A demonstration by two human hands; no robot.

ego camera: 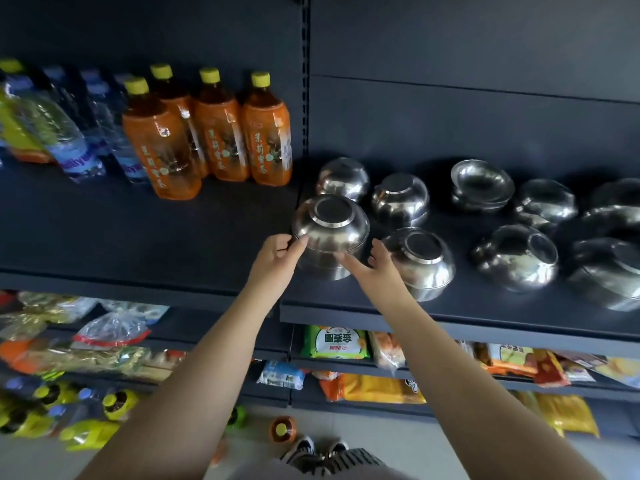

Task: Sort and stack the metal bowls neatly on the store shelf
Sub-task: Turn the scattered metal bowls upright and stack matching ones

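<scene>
Left hand (277, 252): fingers and thumb pinching the left rim of the top bowl (330, 221), upside down, at the shelf's left front.
Right hand (374, 268): fingers straight and spread, index tip touching the bowl's lower right side, holding nothing.
Stack (325, 263): that bowl sits over another inverted one on the shelf (467, 299).
Neighbour (420, 261): inverted bowl stack just right of the right hand.
Back row: two inverted bowls (400, 199), then an upright nest (481, 183).
Far right: more inverted bowls, blurred.
Left bay: orange tea bottles (266, 133), water bottles.
</scene>
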